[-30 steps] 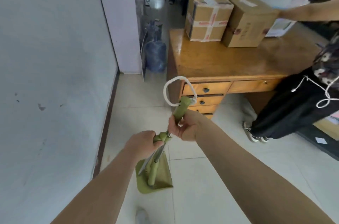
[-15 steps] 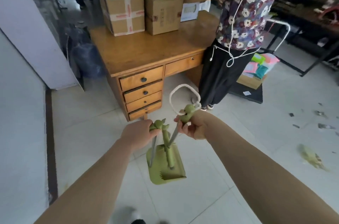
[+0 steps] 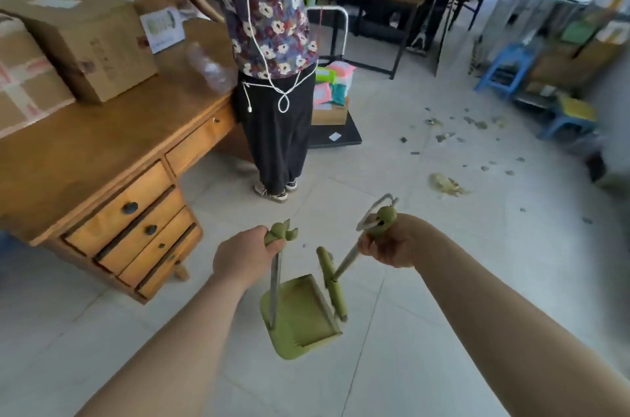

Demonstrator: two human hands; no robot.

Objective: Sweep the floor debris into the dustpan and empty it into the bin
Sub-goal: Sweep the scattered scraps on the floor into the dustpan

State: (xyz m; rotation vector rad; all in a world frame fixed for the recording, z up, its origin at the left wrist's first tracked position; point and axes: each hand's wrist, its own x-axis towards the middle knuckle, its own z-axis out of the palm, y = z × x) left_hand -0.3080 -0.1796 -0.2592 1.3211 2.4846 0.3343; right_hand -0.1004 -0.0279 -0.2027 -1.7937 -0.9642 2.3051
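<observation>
My left hand (image 3: 243, 258) grips the green top of the dustpan's metal handle. The green dustpan (image 3: 300, 317) hangs below it, just above the tiled floor. My right hand (image 3: 392, 246) holds the green grip of the broom (image 3: 335, 283), whose white hanging loop sticks out above my fist. The broom's green head is next to the dustpan's right edge. Scattered grey and green debris (image 3: 446, 183) lies on the floor ahead to the right, well away from the dustpan. No bin shows in the view.
A wooden desk (image 3: 112, 157) with drawers and cardboard boxes (image 3: 88, 41) stands at left. A person in black trousers (image 3: 278, 130) stands at its corner. Blue stools (image 3: 504, 68), shelves and a black rack line the back and right.
My view has swung right, from the wall and desk to the debris-strewn floor. The broom has come apart from the dustpan, and my hands are farther apart.
</observation>
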